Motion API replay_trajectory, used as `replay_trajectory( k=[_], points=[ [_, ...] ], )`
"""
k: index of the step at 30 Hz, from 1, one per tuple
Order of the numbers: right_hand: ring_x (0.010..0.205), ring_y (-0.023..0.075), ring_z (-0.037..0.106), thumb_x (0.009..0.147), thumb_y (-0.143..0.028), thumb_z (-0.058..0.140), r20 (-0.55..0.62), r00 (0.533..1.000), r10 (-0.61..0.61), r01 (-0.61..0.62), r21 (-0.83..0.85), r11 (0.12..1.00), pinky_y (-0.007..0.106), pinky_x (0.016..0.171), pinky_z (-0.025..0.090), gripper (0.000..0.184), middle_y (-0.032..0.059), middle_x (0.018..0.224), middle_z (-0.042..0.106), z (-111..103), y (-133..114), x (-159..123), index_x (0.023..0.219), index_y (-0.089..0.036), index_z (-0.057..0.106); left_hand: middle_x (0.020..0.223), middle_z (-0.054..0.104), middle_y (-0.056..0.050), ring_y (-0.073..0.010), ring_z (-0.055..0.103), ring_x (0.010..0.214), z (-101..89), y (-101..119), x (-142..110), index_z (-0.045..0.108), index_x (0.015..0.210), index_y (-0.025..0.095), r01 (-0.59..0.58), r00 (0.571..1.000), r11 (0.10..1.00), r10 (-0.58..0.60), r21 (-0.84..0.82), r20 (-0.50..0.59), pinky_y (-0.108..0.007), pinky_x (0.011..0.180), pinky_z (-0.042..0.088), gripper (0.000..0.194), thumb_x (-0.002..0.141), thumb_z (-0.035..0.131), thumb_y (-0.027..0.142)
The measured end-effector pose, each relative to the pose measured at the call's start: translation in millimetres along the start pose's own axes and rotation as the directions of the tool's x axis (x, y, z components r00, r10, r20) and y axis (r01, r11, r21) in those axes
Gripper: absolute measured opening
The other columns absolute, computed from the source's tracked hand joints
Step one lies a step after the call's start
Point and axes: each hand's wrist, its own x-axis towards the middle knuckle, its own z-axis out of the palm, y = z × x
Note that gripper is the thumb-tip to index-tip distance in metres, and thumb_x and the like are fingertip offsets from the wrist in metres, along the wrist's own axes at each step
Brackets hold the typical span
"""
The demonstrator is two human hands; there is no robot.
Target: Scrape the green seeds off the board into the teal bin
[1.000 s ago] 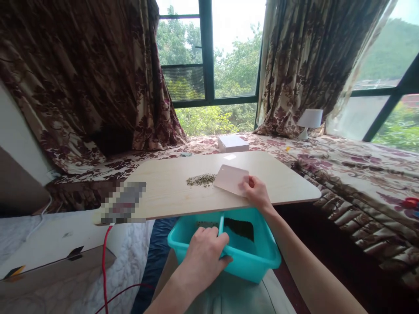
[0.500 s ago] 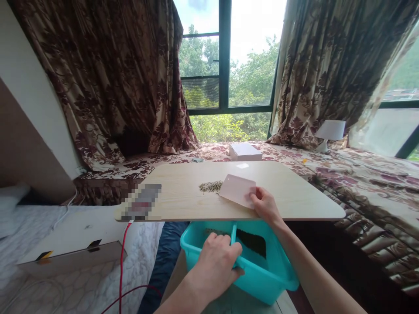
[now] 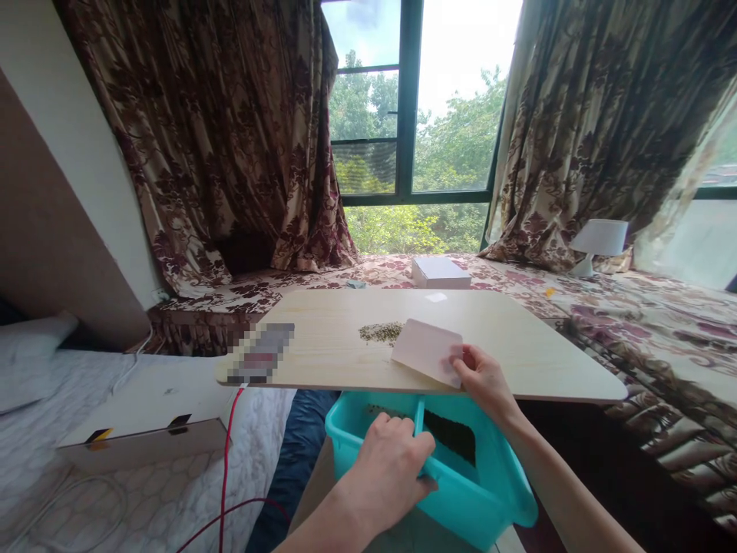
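My right hand (image 3: 484,378) pinches the right edge of a pale translucent plastic sheet (image 3: 427,352). The sheet is tilted over the table near its front edge. Just left of it lies a flat pile of small greenish-brown grains (image 3: 378,332), partly hidden at its right end. Below the table edge, my left hand (image 3: 392,461) is closed around the rim of a turquoise tub (image 3: 484,503), where a divider meets it. Dark grains (image 3: 452,436) fill part of the right compartment; a few specks show in the left one.
The light wooden table (image 3: 322,361) carries a blurred phone-like device (image 3: 262,353) with a red cable (image 3: 224,468). A white box (image 3: 441,273) and a lamp (image 3: 599,238) stand on the window ledge. At left, a large white box (image 3: 150,411) lies on the bed.
The view has shifted a little, so the scene sits further right. The plastic sheet has come slightly closer to the table's front edge. My left hand keeps its hold on the tub.
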Motion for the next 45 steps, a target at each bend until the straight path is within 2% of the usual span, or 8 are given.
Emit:
replay_trajectory(
  k=[5, 13, 22, 26, 28, 31, 36, 45],
  points=[
    [0.077, 0.0223, 0.070, 0.069, -0.032, 0.057, 0.164, 0.986, 0.022, -0.039, 0.099, 0.994, 0.031, 0.064, 0.054, 0.021, 0.0070, 0.079, 0.074, 8, -18, -18, 0.084, -0.019, 0.064, 0.091, 0.063, -0.003, -0.0231, 0.058, 0.087, -6.2, 1, -2, 0.060, 0.086, 0.022, 0.007, 1.000, 1.000, -0.007, -0.009, 0.011, -0.034, 0.079, 0.044, 0.026, 0.077, 0.074, 0.042],
    [0.073, 0.0213, 0.069, 0.067, -0.032, 0.057, 0.041, 0.999, -0.011, 0.008, 0.060, 0.998, 0.032, 0.064, 0.054, 0.019, 0.0068, 0.077, 0.073, 16, -12, 9, 0.080, -0.019, 0.061, 0.091, 0.063, -0.003, -0.0233, 0.058, 0.088, -9.3, 1, -4, 0.060, 0.087, 0.023, 0.020, 1.000, 1.000, -0.019, -0.023, 0.020, -0.034, 0.081, 0.043, 0.025, 0.078, 0.072, 0.042],
    [0.076, 0.0203, 0.069, 0.072, -0.035, 0.059, 0.321, 0.943, -0.088, 0.041, 0.151, 0.988, 0.030, 0.066, 0.053, 0.022, 0.0070, 0.082, 0.074, 26, -32, -22, 0.085, -0.018, 0.064, 0.090, 0.062, -0.003, -0.0240, 0.057, 0.088, -13.7, 0, -12, 0.060, 0.087, 0.022, 0.051, 0.998, 0.997, -0.049, -0.052, 0.033, -0.035, 0.081, 0.042, 0.020, 0.078, 0.070, 0.038],
    [0.074, 0.0219, 0.070, 0.072, -0.038, 0.060, 0.053, 0.998, -0.023, 0.015, 0.147, 0.989, 0.031, 0.063, 0.054, 0.032, 0.0092, 0.082, 0.075, 2, -20, 5, 0.095, -0.016, 0.064, 0.090, 0.062, -0.002, -0.0234, 0.057, 0.089, -13.8, -4, -20, 0.059, 0.085, 0.023, 0.092, 0.995, 0.993, -0.090, -0.077, 0.035, -0.034, 0.082, 0.042, 0.023, 0.076, 0.073, 0.039],
    [0.076, 0.0233, 0.070, 0.071, -0.036, 0.060, -0.120, 0.992, 0.038, -0.023, 0.124, 0.992, 0.032, 0.062, 0.054, 0.035, 0.0104, 0.083, 0.075, -11, -9, 22, 0.099, -0.015, 0.063, 0.090, 0.062, -0.001, -0.0231, 0.057, 0.088, -11.9, -9, -25, 0.059, 0.085, 0.024, 0.129, 0.991, 0.988, -0.126, -0.091, 0.038, -0.034, 0.081, 0.043, 0.023, 0.075, 0.074, 0.039],
    [0.079, 0.0240, 0.071, 0.070, -0.033, 0.059, -0.229, 0.969, 0.089, -0.064, 0.112, 0.992, 0.033, 0.064, 0.055, 0.037, 0.0120, 0.085, 0.075, -22, 5, 38, 0.102, -0.014, 0.062, 0.092, 0.063, 0.000, -0.0234, 0.058, 0.089, -7.7, -16, -34, 0.059, 0.089, 0.024, 0.189, 0.982, 0.976, -0.186, -0.112, 0.037, -0.034, 0.079, 0.043, 0.025, 0.076, 0.074, 0.040],
    [0.080, 0.0240, 0.071, 0.070, -0.031, 0.058, -0.269, 0.961, 0.056, -0.034, 0.085, 0.996, 0.033, 0.064, 0.055, 0.035, 0.0111, 0.085, 0.075, -21, 18, 42, 0.101, -0.015, 0.063, 0.094, 0.062, 0.001, -0.0227, 0.057, 0.093, -0.3, -24, -45, 0.060, 0.090, 0.026, 0.283, 0.959, 0.940, -0.283, -0.188, 0.031, -0.034, 0.081, 0.040, 0.023, 0.074, 0.074, 0.036],
    [0.078, 0.0225, 0.070, 0.071, -0.031, 0.055, -0.206, 0.979, 0.005, -0.006, -0.004, 1.000, 0.034, 0.071, 0.053, 0.032, 0.0091, 0.082, 0.075, -19, 15, 41, 0.097, -0.015, 0.064, 0.092, 0.061, 0.002, -0.0226, 0.056, 0.091, 5.8, -29, -49, 0.060, 0.088, 0.027, 0.291, 0.954, 0.924, -0.299, -0.246, 0.007, -0.033, 0.079, 0.038, 0.023, 0.071, 0.074, 0.030]
  ],
)
